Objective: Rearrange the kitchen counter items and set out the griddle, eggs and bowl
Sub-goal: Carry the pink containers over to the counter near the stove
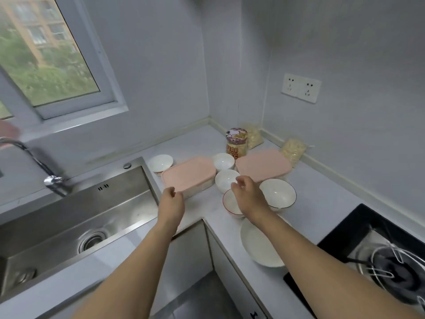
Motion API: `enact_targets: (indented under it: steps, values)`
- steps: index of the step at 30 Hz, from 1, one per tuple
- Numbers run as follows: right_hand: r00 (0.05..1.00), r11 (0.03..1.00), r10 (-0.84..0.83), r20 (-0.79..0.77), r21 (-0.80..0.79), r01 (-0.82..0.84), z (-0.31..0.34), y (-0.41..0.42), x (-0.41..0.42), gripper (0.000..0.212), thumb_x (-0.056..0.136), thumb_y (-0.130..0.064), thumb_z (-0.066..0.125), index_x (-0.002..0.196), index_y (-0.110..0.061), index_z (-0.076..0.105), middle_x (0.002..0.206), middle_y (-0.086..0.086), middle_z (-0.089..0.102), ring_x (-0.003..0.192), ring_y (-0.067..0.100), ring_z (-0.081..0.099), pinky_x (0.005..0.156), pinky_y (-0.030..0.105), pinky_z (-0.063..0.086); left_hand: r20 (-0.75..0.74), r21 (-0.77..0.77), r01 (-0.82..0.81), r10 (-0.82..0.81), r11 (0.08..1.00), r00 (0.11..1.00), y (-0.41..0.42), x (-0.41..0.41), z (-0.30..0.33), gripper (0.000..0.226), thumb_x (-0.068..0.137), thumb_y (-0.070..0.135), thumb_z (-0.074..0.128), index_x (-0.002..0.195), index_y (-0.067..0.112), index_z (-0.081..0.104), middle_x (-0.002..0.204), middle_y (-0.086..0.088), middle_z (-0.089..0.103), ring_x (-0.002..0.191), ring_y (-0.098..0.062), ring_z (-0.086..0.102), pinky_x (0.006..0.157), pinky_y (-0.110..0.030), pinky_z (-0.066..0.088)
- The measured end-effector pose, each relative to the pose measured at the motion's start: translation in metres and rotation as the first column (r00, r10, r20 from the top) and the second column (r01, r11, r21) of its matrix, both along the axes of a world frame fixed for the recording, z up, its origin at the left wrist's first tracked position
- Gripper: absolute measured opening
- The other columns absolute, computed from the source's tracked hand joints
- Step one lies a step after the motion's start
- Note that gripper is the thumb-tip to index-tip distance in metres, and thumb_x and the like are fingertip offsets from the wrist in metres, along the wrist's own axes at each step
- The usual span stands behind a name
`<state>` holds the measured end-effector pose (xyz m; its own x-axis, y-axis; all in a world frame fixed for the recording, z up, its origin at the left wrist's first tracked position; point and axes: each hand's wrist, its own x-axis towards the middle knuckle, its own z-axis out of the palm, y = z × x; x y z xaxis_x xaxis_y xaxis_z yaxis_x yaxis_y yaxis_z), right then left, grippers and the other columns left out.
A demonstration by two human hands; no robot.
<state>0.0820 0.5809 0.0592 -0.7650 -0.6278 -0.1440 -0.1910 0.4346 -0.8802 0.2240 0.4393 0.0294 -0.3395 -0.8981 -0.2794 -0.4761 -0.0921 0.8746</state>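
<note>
Pink-lidded box (189, 174) lies just beyond the left hand (172, 201), whose loosely curled fingers hold nothing and sit at its near corner; contact is hard to judge. The right hand (247, 195), fingers likewise slack and empty, hangs over a red-rimmed bowl (230, 203), with a small white bowl (225, 178) just past its fingertips and a second pink-lidded box (262, 165) beyond.
</note>
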Motion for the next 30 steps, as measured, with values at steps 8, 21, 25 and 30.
enact_targets:
  steps: [8, 21, 25, 30]
  values:
    - [0.994, 0.995, -0.009, 0.111, 0.098, -0.002, -0.027, -0.122, -0.023, 0.041, 0.098, -0.027, 0.041, 0.136, -0.014, 0.045, 0.136, 0.004, 0.051, 0.105, 0.019, 0.05, 0.08, 0.025, 0.036, 0.059, 0.222, -0.132, 0.122, 0.966, 0.991, -0.116, -0.014, -0.038, 0.049, 0.091, 0.015, 0.041, 0.133, -0.01, 0.039, 0.122, -0.033, 0.052, 0.085, -0.04, 0.057, 0.068, -0.042, 0.052]
    - [0.981, 0.9, -0.147, 0.128, 0.428, 0.079, -0.08, -0.257, -0.076, 0.048, 0.096, -0.022, 0.042, 0.141, -0.006, 0.036, 0.142, 0.017, 0.042, 0.125, 0.037, 0.044, 0.102, 0.039, 0.036, 0.087, 0.414, -0.077, 0.044, 0.907, 0.995, -0.213, -0.059, -0.091, 0.034, 0.088, 0.022, 0.042, 0.11, -0.001, 0.053, 0.088, -0.007, 0.053, 0.077, -0.025, 0.05, 0.066, -0.035, 0.044]
    - [0.98, 0.872, -0.174, 0.098, 0.478, 0.107, -0.096, -0.27, -0.076, 0.05, 0.093, -0.021, 0.043, 0.14, -0.005, 0.036, 0.14, 0.018, 0.042, 0.124, 0.038, 0.044, 0.102, 0.044, 0.038, 0.129, 0.468, -0.113, 0.058, 0.876, 0.99, -0.215, -0.067, -0.1, 0.042, 0.098, 0.032, 0.037, 0.127, 0.004, 0.048, 0.109, -0.009, 0.054, 0.099, -0.032, 0.052, 0.065, -0.035, 0.049]
    - [0.97, 0.802, -0.241, 0.01, 0.565, 0.193, -0.105, -0.283, -0.084, 0.044, 0.093, -0.018, 0.039, 0.135, -0.002, 0.041, 0.135, 0.023, 0.041, 0.124, 0.042, 0.039, 0.101, 0.043, 0.033, 0.135, 0.597, -0.196, 0.143, 0.778, 0.98, -0.226, -0.076, -0.1, 0.045, 0.093, 0.033, 0.037, 0.133, 0.014, 0.042, 0.109, -0.005, 0.05, 0.096, -0.033, 0.045, 0.078, -0.053, 0.045]
